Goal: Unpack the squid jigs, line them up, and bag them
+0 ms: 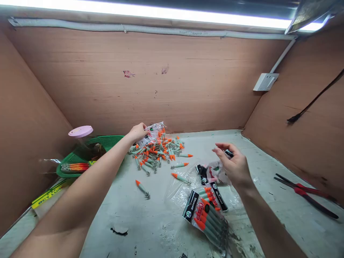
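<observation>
My left hand [138, 132] reaches to the back of the worktop, its fingers closed on a crumpled clear plastic bag [152, 135]. That bag rests on a pile of squid jigs [158, 152], grey-green with orange tips and wire hooks. My right hand [238, 166] hovers above the right side of the pile of packaging, thumb and forefinger slightly apart. Its curled fingers hold a printed plastic bag [216, 172], a black label piece showing between them. Below lie filled jig packets [208, 218] with black headers. Single jigs [142, 188] lie loose in front of the pile.
At left, a green basket [109, 141] holds packed red-orange lures [75, 167] and a pink-lidded container [80, 131]. A yellow-edged package [51, 193] lies before it. Red-handled scissors [306, 193] lie at right. Wooden panels [161, 89] enclose the worktop, with a white socket [266, 82] on them.
</observation>
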A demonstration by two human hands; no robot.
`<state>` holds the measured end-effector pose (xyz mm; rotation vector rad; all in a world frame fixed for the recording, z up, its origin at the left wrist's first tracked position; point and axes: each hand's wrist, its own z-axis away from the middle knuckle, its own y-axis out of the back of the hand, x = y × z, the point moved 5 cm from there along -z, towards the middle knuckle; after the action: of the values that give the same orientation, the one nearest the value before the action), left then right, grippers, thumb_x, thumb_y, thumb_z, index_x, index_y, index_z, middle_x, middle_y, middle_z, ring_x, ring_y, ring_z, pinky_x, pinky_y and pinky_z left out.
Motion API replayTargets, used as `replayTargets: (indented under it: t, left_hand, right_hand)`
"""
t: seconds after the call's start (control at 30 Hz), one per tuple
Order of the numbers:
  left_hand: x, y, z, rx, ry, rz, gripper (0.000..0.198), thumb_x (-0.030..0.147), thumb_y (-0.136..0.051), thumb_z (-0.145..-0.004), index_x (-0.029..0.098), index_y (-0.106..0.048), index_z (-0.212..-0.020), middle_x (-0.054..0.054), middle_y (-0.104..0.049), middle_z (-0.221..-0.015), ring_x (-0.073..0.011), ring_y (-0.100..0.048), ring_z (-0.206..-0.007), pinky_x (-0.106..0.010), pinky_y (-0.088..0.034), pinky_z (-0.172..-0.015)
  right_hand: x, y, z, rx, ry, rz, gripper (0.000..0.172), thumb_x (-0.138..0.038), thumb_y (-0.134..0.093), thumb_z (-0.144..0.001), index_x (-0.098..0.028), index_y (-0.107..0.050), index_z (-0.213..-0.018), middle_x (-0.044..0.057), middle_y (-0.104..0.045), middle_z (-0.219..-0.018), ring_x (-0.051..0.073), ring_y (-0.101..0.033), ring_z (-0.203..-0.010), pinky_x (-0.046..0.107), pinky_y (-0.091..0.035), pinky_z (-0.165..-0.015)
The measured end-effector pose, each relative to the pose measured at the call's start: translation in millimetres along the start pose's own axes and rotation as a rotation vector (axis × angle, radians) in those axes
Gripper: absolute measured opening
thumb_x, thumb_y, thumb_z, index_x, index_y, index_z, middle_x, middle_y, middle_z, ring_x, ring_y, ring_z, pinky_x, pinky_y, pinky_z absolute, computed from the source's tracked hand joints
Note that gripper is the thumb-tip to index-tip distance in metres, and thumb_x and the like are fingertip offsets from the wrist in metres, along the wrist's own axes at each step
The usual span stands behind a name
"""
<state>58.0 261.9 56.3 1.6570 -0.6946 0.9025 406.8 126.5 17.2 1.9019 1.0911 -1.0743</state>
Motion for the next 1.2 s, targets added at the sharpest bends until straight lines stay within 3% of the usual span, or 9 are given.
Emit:
replayTargets:
  t: [0.17,0.3,0.43,0.57,0.63,0.77,0.87,0.97,1.2]
  left_hand:
    - [20,28.6,10,0.160,-0.063,-0.386,0.035,0.050,-0.071,-0.067,0.019,-0.054,-0.062,-0.005,-0.059,-0.068,-0.0259,-0.055,-0.086,-0.028,-0.035,-0.068]
    - [38,29.8,41,0.249,-0.307,-0.363,0.035,0.045,-0.060,-0.076,0.016,-0.053,-0.059,-0.001,-0.054,-0.070,-0.0169,-0.052,-0.076,-0.024,-0.035,-0.065]
    - [34,-25.6,100,-0.168,-0.504,-0.109,0.016,0.021,-0.063,-0.067,0.015,-0.061,-0.081,-0.005,-0.058,-0.098,-0.0117,-0.051,-0.069,-0.023,-0.040,-0.063]
    - [9,-104.5,195,-0.778,-0.785,-0.350,0.077,0.016,-0.076,-0.058,0.028,-0.046,-0.128,-0.007,-0.055,-0.117,-0.0144,-0.055,-0.072,-0.026,-0.044,-0.063]
    - [-4,-130.1,231,-0.850,-0.986,-0.550,0.078,0.015,-0.077,-0.060,0.029,-0.045,-0.129,-0.011,-0.054,-0.121,-0.0182,-0.057,-0.074,-0.028,-0.044,-0.060]
    - [-5,-148.1,258,-0.766,-1.212,-0.548,0.023,0.015,-0.047,-0.088,0.024,-0.060,-0.104,-0.012,-0.058,-0.122,-0.0174,-0.056,-0.073,-0.029,-0.042,-0.060]
    - [10,-138.7,250,-0.657,-1.150,-0.401,0.021,0.019,-0.042,-0.090,0.023,-0.063,-0.089,-0.009,-0.062,-0.121,-0.0173,-0.056,-0.073,-0.029,-0.041,-0.062]
    - [24,-124.2,241,-0.636,-0.956,-0.243,0.016,0.019,-0.046,-0.086,0.021,-0.061,-0.085,-0.008,-0.069,-0.091,-0.0170,-0.057,-0.071,-0.027,-0.040,-0.063]
    - [35,-107.9,244,-0.722,-0.599,-0.103,0.012,0.016,-0.044,-0.079,0.018,-0.055,-0.076,0.000,-0.059,-0.070,-0.0123,-0.050,-0.063,-0.021,-0.036,-0.060]
  right_hand:
    - [11,55,48,-0.159,-0.016,0.258,0.032,-0.052,-0.063,-0.075,-0.020,-0.067,-0.078,0.003,-0.067,-0.071,0.020,-0.063,-0.065,0.027,-0.048,-0.056]
    - [21,53,85,-0.441,0.049,0.383,0.027,-0.045,-0.059,-0.082,-0.021,-0.067,-0.072,0.002,-0.066,-0.068,0.018,-0.061,-0.063,0.026,-0.048,-0.056]
    - [31,33,106,-0.587,0.098,0.442,0.022,-0.038,-0.056,-0.085,-0.021,-0.067,-0.076,0.003,-0.067,-0.075,0.018,-0.062,-0.068,0.028,-0.048,-0.061]
    - [38,26,109,-0.577,0.100,0.479,0.020,-0.035,-0.054,-0.086,-0.021,-0.066,-0.077,0.004,-0.067,-0.077,0.019,-0.063,-0.069,0.030,-0.049,-0.062]
    - [39,30,110,-0.573,0.082,0.473,0.021,-0.035,-0.053,-0.087,-0.021,-0.065,-0.077,0.004,-0.067,-0.077,0.019,-0.063,-0.071,0.031,-0.049,-0.063]
    - [34,49,112,-0.501,0.062,0.460,0.023,-0.036,-0.051,-0.089,-0.021,-0.064,-0.077,0.004,-0.066,-0.076,0.020,-0.063,-0.072,0.030,-0.049,-0.064]
    - [23,69,116,-0.362,0.101,0.440,0.024,-0.037,-0.051,-0.090,-0.021,-0.065,-0.079,0.005,-0.065,-0.075,0.019,-0.062,-0.071,0.028,-0.049,-0.062]
    - [7,84,119,-0.285,0.166,0.385,0.017,-0.033,-0.055,-0.089,-0.021,-0.067,-0.087,0.005,-0.063,-0.080,0.019,-0.062,-0.074,0.027,-0.049,-0.064]
    - [-34,78,113,-0.481,0.306,0.294,0.020,-0.024,-0.058,-0.088,-0.024,-0.065,-0.107,0.006,-0.063,-0.099,0.018,-0.062,-0.091,0.025,-0.051,-0.077]
